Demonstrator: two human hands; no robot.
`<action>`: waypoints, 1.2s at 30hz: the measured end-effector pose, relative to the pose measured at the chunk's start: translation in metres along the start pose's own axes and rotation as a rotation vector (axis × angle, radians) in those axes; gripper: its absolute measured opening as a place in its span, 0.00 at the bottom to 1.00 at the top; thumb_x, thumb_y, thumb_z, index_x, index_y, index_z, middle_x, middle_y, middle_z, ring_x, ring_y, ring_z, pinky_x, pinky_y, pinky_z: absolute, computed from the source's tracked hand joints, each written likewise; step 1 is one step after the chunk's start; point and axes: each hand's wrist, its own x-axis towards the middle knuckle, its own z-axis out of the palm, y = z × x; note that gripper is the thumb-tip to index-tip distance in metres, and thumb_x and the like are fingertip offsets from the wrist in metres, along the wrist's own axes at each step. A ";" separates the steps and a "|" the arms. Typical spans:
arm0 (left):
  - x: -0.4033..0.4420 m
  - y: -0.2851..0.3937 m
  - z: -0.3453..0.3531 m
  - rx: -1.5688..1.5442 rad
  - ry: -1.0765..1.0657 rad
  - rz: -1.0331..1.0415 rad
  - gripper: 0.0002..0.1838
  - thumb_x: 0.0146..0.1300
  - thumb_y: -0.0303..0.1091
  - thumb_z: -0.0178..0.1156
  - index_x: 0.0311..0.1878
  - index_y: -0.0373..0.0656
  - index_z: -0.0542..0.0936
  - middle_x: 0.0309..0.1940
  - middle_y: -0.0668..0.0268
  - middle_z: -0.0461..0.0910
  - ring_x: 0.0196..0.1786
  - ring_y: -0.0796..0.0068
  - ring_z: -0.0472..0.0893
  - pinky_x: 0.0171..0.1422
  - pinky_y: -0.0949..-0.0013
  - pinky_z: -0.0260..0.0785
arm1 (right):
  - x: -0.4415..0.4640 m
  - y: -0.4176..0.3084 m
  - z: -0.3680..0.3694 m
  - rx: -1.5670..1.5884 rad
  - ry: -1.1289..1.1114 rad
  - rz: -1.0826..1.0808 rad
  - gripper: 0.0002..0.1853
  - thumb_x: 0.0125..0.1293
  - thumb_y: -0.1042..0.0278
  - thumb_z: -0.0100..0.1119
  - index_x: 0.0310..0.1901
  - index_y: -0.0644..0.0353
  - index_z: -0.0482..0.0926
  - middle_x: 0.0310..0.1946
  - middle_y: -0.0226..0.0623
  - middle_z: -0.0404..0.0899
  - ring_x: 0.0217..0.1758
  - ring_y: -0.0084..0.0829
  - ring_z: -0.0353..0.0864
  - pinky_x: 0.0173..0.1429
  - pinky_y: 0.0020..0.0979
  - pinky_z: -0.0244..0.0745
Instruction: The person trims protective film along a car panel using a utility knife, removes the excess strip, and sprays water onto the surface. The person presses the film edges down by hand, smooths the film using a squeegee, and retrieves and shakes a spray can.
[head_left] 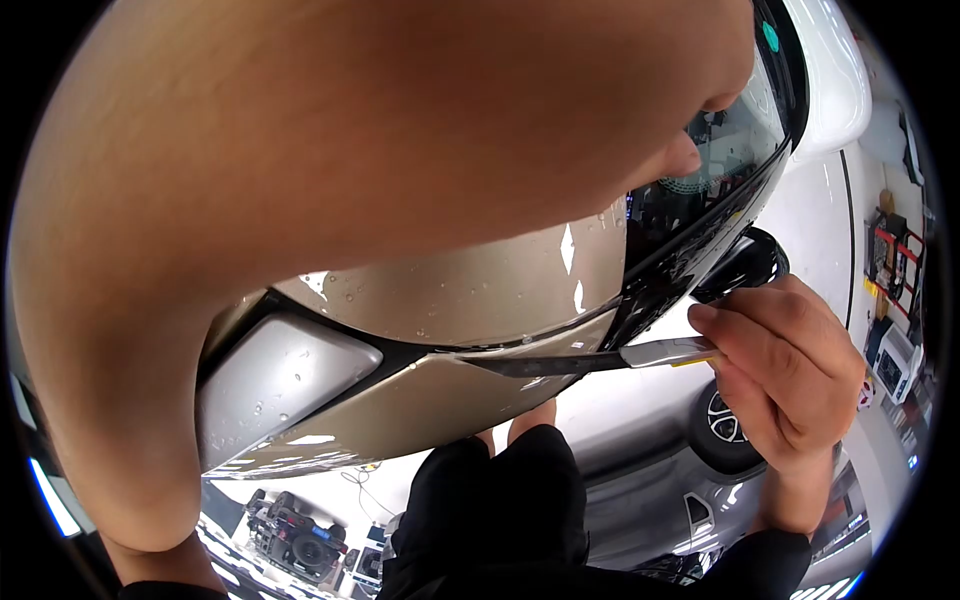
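Note:
My right hand (795,370) pinches the handle of a snap-off utility knife (665,352). Its long dark blade points left along the gap below the beige car hood (450,290), the tip close to the lower beige body panel (420,400). Whether the edge touches the paint I cannot tell. My left arm stretches over the hood across the upper view. At its end my left hand (700,85) is near the windshield (740,140); only a fingertip and part of the hand show, and the rest of its fingers are hidden. Water drops dot the hood.
A silver, lamp-shaped panel (290,370) sits left of the blade. A dark side mirror (750,265) is just above my right hand. Behind my legs stands a grey car (630,500). Red shelving (895,250) and a white machine (893,360) are at far right.

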 end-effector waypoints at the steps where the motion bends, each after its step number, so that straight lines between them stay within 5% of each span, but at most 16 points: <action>1: 0.000 0.000 0.000 -0.004 -0.001 -0.003 0.16 0.73 0.37 0.60 0.54 0.35 0.82 0.50 0.54 0.83 0.56 0.57 0.82 0.62 0.57 0.75 | 0.000 0.000 0.000 0.000 -0.004 0.000 0.13 0.58 0.74 0.66 0.43 0.72 0.87 0.35 0.47 0.83 0.30 0.37 0.79 0.32 0.33 0.72; 36: 0.011 -0.011 0.004 -0.043 0.005 0.024 0.16 0.75 0.35 0.57 0.58 0.34 0.80 0.53 0.55 0.83 0.57 0.61 0.82 0.63 0.59 0.76 | 0.008 0.045 -0.013 -0.023 -0.027 -0.138 0.11 0.58 0.79 0.65 0.43 0.73 0.85 0.37 0.49 0.83 0.33 0.38 0.80 0.35 0.33 0.72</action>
